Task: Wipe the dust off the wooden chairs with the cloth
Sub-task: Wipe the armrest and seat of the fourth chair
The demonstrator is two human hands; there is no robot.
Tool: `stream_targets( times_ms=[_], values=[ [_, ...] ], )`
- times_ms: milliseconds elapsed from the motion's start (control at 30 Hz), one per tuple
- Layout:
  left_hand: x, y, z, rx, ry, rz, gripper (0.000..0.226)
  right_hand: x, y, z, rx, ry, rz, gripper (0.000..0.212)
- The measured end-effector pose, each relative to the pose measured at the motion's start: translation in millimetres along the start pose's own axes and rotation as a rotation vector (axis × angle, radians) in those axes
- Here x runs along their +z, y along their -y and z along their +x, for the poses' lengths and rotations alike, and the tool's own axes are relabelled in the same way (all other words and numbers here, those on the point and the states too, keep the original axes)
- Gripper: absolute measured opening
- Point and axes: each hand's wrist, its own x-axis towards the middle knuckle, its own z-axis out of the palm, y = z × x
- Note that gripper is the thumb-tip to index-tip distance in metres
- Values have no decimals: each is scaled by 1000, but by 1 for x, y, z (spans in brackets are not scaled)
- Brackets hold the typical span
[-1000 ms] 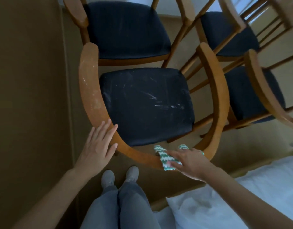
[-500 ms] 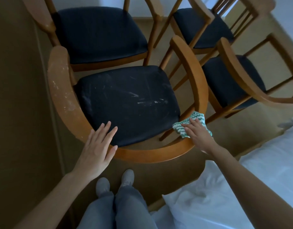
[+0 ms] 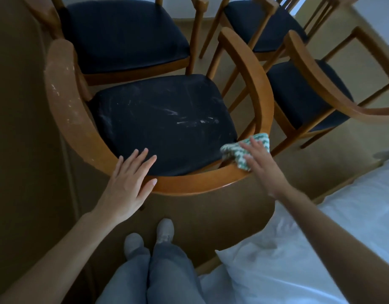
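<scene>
The nearest wooden chair point(image 3: 64, 110) has a curved rail around a dark, dust-streaked seat point(image 3: 163, 121). Pale dusty patches mark the rail's left arm. My left hand point(image 3: 129, 183) lies flat on the near-left part of the rail, fingers spread, holding nothing. My right hand point(image 3: 260, 163) presses a green-and-white patterned cloth point(image 3: 239, 150) onto the rail's near-right bend. Part of the cloth is hidden under my fingers.
Three more wooden chairs with dark seats stand beyond: one behind point(image 3: 123, 36), one at the back right point(image 3: 263, 25), one at the right point(image 3: 303, 93). A white bed point(image 3: 320, 249) fills the lower right. A brown wall point(image 3: 18, 128) runs along the left. My feet point(image 3: 149, 238) stand just behind the chair.
My right hand slid the cloth along the rail from the near middle to the right bend, then held there. The left hand stayed on the rail. The view shifted slightly.
</scene>
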Motion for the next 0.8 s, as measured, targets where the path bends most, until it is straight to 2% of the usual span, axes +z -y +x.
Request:
stream_targets(
  times_ms=[67, 133, 200, 367, 467, 533, 633, 700, 800],
  values=[
    [4, 0, -5, 5, -12, 12, 70, -12, -13, 23, 96, 26, 108, 45],
    [7, -1, -9, 4, -32, 11, 69, -12, -16, 36, 106, 3, 105, 45],
    [8, -4, -10, 14, -48, 8, 66, -6, -16, 34, 81, -33, 92, 42],
    [11, -14, -6, 63, -64, 30, 65, 20, -10, -2, 33, -191, 260, 43],
    [14, -18, 2, 85, -55, 43, 67, 54, 3, -38, -74, -323, 274, 43],
    [15, -21, 7, 89, -43, 55, 69, 83, 11, -53, -141, -426, 376, 45],
    [13, -23, 15, 110, -22, 64, 74, 106, 11, -48, -171, -492, 620, 46],
    [8, -23, 19, 146, -8, 83, 75, 93, 6, -35, -119, -493, 763, 46],
    [5, -24, 23, 204, 9, 105, 70, 56, -15, -3, 83, -430, 871, 54]
  ],
)
